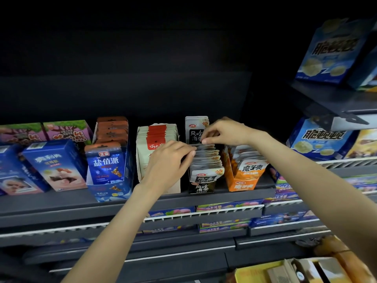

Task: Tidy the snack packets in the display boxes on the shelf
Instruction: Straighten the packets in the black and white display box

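Note:
A black display box [202,186] stands mid-shelf with a row of grey-and-black seaweed packets [206,160] leaning in it. At the back of that row a few packets [194,127] stand upright. My left hand [169,160] presses its fingertips against the left side of the row. My right hand [224,130] pinches the packet tops near the back of the row. To the right, an orange display box [242,184] holds orange-and-white packets [253,166]. On the left, a beige box [142,152] holds red-topped packets.
A blue display box [110,186] of blue packets and blue cartons [55,164] stand further left on the dark shelf [61,203]. Blue snack boxes [320,139] fill the right shelves. Lower shelves hold flat colourful packs. Yellow and tan boxes [285,270] lie bottom right.

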Available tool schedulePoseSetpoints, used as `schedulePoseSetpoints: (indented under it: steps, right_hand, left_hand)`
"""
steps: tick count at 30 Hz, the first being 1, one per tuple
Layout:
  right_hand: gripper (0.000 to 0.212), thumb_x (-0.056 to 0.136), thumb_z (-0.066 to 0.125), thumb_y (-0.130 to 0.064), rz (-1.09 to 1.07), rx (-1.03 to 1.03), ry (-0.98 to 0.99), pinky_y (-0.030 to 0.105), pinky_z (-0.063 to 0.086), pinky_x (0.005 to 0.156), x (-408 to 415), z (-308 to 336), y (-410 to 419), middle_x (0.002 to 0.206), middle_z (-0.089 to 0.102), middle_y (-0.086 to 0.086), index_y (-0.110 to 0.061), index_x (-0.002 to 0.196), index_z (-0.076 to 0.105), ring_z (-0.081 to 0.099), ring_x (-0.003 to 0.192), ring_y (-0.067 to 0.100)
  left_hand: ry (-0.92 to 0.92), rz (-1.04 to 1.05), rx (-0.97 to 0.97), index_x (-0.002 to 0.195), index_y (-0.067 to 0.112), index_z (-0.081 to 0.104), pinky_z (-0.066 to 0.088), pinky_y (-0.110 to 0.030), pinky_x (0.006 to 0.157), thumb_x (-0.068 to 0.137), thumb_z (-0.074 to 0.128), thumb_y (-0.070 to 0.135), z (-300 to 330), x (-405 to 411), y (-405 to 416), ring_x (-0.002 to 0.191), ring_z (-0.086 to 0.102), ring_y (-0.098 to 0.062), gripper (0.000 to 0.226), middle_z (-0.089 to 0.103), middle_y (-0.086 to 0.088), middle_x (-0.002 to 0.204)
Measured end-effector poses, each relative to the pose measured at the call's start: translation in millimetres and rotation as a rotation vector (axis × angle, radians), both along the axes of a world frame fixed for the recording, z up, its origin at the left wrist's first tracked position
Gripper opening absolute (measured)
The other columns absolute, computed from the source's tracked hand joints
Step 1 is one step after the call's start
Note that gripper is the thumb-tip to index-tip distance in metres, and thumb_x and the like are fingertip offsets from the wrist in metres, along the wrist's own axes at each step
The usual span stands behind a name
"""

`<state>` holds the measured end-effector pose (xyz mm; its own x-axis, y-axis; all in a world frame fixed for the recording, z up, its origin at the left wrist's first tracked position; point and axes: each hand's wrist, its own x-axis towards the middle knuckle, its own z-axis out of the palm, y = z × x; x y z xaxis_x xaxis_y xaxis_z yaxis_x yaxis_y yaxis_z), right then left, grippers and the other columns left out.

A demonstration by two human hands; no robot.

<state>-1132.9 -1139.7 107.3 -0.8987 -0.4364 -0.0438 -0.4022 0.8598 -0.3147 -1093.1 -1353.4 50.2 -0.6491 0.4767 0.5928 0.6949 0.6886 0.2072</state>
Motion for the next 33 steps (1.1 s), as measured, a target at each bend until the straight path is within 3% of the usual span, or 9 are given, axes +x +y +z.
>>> schedulePoseSetpoints:
  steps: [4,9,12,16,21,26,28,30,33]
  right_hand:
    - [0.025,0.096,0.053,-0.03,-0.028,0.11,0.169,0.037,0.051,0.086,-2,1,-5,0.108,0.069,0.0,-0.021,0.115,0.067,0.063,0.096,0.015]
    - [0.033,0.098,0.046,-0.02,-0.052,0.287,0.319,0.038,0.046,0.083,-4,-4,-17,0.116,0.064,0.009,-0.03,0.128,0.057,0.059,0.105,0.028]
    - [0.04,0.097,0.044,-0.016,-0.089,0.321,0.364,0.037,0.044,0.085,-2,-5,-18,0.125,0.059,0.011,-0.032,0.133,0.052,0.058,0.11,0.031]
    - [0.034,0.096,0.048,-0.023,-0.113,0.307,0.353,0.038,0.043,0.086,2,-7,-22,0.12,0.061,0.01,-0.029,0.129,0.055,0.058,0.108,0.03]
    - [0.024,0.096,0.05,-0.029,-0.202,0.116,0.44,0.039,0.048,0.084,9,0,-17,0.101,0.069,0.006,-0.024,0.116,0.064,0.063,0.098,0.028]
    - [0.017,0.092,0.058,-0.024,-0.46,-0.28,0.746,0.027,0.051,0.063,36,28,7,0.086,0.069,0.001,-0.015,0.104,0.067,0.063,0.073,0.019]
    - [0.014,0.092,0.06,-0.022,-0.527,-0.536,0.72,0.018,0.048,0.059,50,32,15,0.085,0.066,-0.005,-0.014,0.101,0.067,0.062,0.072,0.011]
    - [0.008,0.092,0.061,-0.02,-0.561,-0.773,0.637,0.021,0.049,0.057,59,33,20,0.087,0.066,-0.005,-0.019,0.099,0.064,0.064,0.074,0.007]
    - [0.006,0.091,0.063,-0.016,-0.552,-0.933,0.542,0.014,0.044,0.053,68,38,22,0.09,0.069,-0.002,-0.017,0.097,0.063,0.062,0.069,0.002]
  left_hand:
    - [-0.022,-0.009,-0.003,0.099,0.019,0.073,0.051,-0.029,0.072,0.095,0.04,0.035,0,-1,0,0.087,0.063,-0.013,0.037,0.071,0.008,0.094]
    - [-0.047,-0.015,0.01,0.101,0.018,0.072,0.05,-0.029,0.075,0.095,0.039,0.036,2,-3,1,0.089,0.063,-0.014,0.038,0.071,0.006,0.096]
    - [-0.051,-0.016,0.012,0.101,0.018,0.072,0.046,-0.026,0.075,0.095,0.039,0.037,2,-3,1,0.09,0.063,-0.014,0.039,0.071,0.006,0.097]
    - [-0.063,-0.014,0.014,0.103,0.018,0.071,0.043,-0.023,0.075,0.096,0.044,0.035,2,-4,1,0.092,0.062,-0.014,0.033,0.07,0.006,0.1]
    - [-0.085,-0.009,0.036,0.105,0.018,0.07,0.042,-0.023,0.076,0.097,0.051,0.029,2,-6,1,0.096,0.062,-0.013,0.023,0.07,0.006,0.102]
    - [-0.199,-0.008,0.111,0.107,0.021,0.065,0.039,-0.022,0.073,0.097,0.047,0.036,5,-5,1,0.094,0.057,-0.006,0.025,0.066,0.01,0.101]
    - [-0.293,-0.013,0.209,0.108,0.024,0.064,0.039,-0.018,0.072,0.096,0.048,0.036,8,-4,2,0.091,0.055,0.001,0.023,0.063,0.016,0.1]
    - [-0.423,-0.024,0.345,0.106,0.028,0.063,0.04,-0.012,0.072,0.095,0.05,0.036,12,-3,2,0.088,0.054,0.011,0.019,0.061,0.022,0.098]
    - [-0.546,-0.056,0.581,0.095,0.033,0.059,0.042,-0.011,0.075,0.092,0.056,0.032,21,3,0,0.089,0.056,0.012,0.005,0.062,0.022,0.097]
